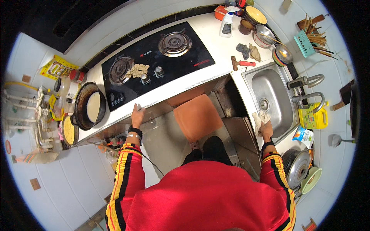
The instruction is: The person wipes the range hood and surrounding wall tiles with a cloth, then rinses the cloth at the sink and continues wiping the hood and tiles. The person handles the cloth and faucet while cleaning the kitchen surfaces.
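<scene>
My right hand point(266, 131) is closed on a crumpled, pale cloth point(259, 118) at the near left rim of the steel sink point(275, 88). My left hand point(137, 115) holds nothing. Its fingers are apart, just off the front edge of the white counter, below the black two-burner gas stove point(185, 63). A second crumpled, light brown cloth point(138, 71) lies on the stove between the left burner point(120, 69) and the knobs point(158, 71).
Left of the stove sits a dark wok point(80, 109) with something pale inside. A red-handled scraper point(243, 63), a spray bottle point(227, 24) and stacked bowls point(264, 36) stand near the sink. A yellow jug point(314, 115) is behind the faucet point(308, 81). An orange-brown stool point(197, 117) is below.
</scene>
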Tool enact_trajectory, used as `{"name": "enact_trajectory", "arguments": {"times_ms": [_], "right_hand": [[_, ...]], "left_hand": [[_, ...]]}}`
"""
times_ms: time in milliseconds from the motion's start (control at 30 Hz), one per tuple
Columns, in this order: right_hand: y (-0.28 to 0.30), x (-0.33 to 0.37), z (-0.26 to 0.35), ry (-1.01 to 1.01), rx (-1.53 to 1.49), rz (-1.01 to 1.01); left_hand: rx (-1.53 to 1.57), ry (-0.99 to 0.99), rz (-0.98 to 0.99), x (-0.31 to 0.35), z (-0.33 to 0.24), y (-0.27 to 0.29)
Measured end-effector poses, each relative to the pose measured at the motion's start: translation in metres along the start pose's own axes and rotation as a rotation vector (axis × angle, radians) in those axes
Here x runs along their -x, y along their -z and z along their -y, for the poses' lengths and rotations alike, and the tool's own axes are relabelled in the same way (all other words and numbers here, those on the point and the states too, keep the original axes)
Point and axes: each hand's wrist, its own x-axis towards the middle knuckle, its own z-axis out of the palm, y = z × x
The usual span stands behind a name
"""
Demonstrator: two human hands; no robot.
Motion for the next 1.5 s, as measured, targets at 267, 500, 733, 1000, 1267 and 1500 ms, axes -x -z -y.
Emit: {"name": "enact_trajectory", "arguments": {"times_ms": [267,500,733,1000,1267,1500], "right_hand": [[-0.006,-0.007,0.002,-0.071,0.071,0.037],[0.009,0.001,0.011,-0.074,0.043,0.080],[0.014,0.006,0.016,-0.108,-0.004,0.094],[0.013,0.005,0.011,-0.099,-0.044,0.129],[0.001,0.006,-0.011,-0.064,-0.035,0.153],[0.022,0.001,-0.013,0.155,-0.179,0.308]], "left_hand": [[-0.205,0.013,0.025,-0.057,-0.029,-0.035],[-0.446,0.268,0.042,-0.064,-0.062,-0.057],[-0.559,0.283,0.145,-0.069,-0.086,-0.054],[-0.672,0.373,0.142,-0.074,-0.092,-0.058],[-0.460,0.247,0.019,-0.062,-0.050,-0.059],[-0.311,0.390,0.242,-0.068,-0.029,-0.053]]}}
